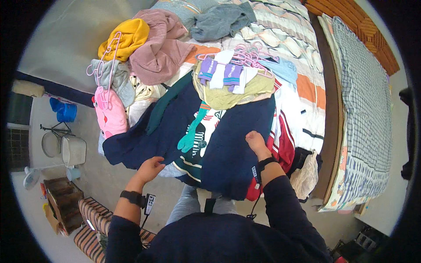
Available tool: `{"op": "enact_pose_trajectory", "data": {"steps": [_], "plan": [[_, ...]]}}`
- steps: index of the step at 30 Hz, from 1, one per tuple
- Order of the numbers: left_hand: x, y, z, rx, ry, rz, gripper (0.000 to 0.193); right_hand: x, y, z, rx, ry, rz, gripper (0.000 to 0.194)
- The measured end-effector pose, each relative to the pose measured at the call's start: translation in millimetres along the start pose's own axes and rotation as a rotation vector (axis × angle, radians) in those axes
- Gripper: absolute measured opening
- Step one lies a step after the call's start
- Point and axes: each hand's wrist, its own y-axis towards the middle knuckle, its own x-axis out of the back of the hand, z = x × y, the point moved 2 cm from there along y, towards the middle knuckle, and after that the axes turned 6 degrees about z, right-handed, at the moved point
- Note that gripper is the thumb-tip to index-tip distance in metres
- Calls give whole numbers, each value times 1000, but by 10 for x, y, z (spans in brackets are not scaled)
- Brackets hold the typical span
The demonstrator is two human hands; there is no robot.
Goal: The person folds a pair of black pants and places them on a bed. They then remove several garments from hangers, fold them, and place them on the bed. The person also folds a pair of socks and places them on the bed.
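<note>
A dark navy garment with green and white trim (pixel 236 144) lies spread over the near edge of a bed. My left hand (pixel 151 169) is at its lower left part, fingers curled; whether they pinch the cloth cannot be told. Over its right part is my right hand (pixel 256 142), fingers bent, with no clear fold of cloth between them. Green socks (pixel 189 138) and black-and-white socks (pixel 205 134) lie in the middle of the garment. Beyond them, purple-and-white socks (pixel 232 75) and pink hangers (pixel 250 56) rest on a yellow-green garment (pixel 220 98).
Yellow (pixel 125 39) and dusty pink (pixel 158 49) clothes, a pink plush-faced item (pixel 110 113) and a grey garment (pixel 223 23) lie on the bed. Red-and-white clothing (pixel 284 141) is at the right. A white basket (pixel 74 151) and a wooden rack (pixel 64 200) stand on the left.
</note>
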Motion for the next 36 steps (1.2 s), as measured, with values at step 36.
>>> {"op": "enact_pose_trajectory", "data": {"steps": [36], "plan": [[380, 64, 688, -119, -11, 74, 35, -1617, -1185, 677, 297, -522, 383, 35]]}}
